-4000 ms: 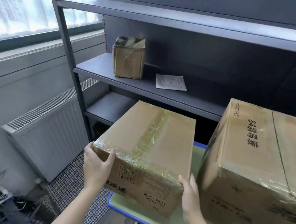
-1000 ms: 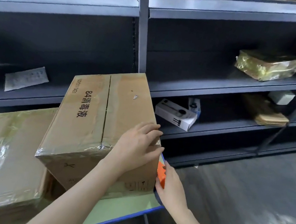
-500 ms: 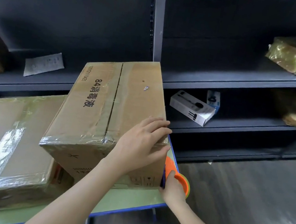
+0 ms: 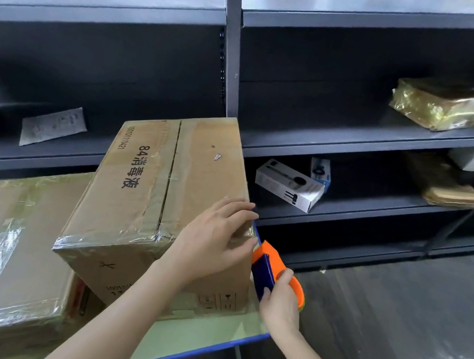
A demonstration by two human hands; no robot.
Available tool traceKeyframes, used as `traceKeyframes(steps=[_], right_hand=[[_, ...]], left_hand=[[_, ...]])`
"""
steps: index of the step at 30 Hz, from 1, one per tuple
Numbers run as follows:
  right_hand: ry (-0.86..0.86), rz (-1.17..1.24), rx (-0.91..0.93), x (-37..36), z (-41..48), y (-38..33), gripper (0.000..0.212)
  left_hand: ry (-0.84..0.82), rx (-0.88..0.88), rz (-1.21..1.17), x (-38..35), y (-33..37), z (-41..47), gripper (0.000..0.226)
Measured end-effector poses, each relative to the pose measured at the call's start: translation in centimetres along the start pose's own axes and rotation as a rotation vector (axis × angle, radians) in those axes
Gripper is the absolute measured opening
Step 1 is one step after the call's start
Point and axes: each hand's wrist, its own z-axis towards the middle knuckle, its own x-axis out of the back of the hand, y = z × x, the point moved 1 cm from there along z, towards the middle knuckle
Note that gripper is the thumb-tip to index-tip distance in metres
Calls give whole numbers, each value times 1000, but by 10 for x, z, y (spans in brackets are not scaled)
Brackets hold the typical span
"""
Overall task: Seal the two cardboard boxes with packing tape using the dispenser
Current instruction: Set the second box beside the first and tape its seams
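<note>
Plainly the tall box (image 4: 158, 198) is the bulkiest thing: it stands on the green table (image 4: 188, 339), looks stiff and probably heavy, and is best steadied at a top corner. The lower box (image 4: 1, 250) lies just beside it, at left. The orange dispenser (image 4: 266, 263), against the tall box's right side, looks light and rigid. The left hand (image 4: 214, 237) lies flat on the box's near corner, and the right hand (image 4: 281, 305) is wrapped round the dispenser.
</note>
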Motion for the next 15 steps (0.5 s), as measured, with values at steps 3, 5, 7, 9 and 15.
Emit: traceKeyframes(steps=[3, 5, 7, 9, 15], right_hand=[[170, 85, 100, 33, -5, -21, 30], [282, 129, 182, 60, -10, -43, 30], [394, 108, 278, 84, -15, -69, 31], [481, 101, 395, 104, -22, -97, 32], [401, 7, 765, 106, -44, -180, 30]], left_hand=[[-28, 110, -155, 8, -1, 0, 50], [-10, 164, -195, 17, -3, 0, 48], [13, 174, -137, 29, -6, 0, 44], [29, 210, -91, 43, -14, -5, 43], [99, 376, -77, 86, -63, -34, 49]])
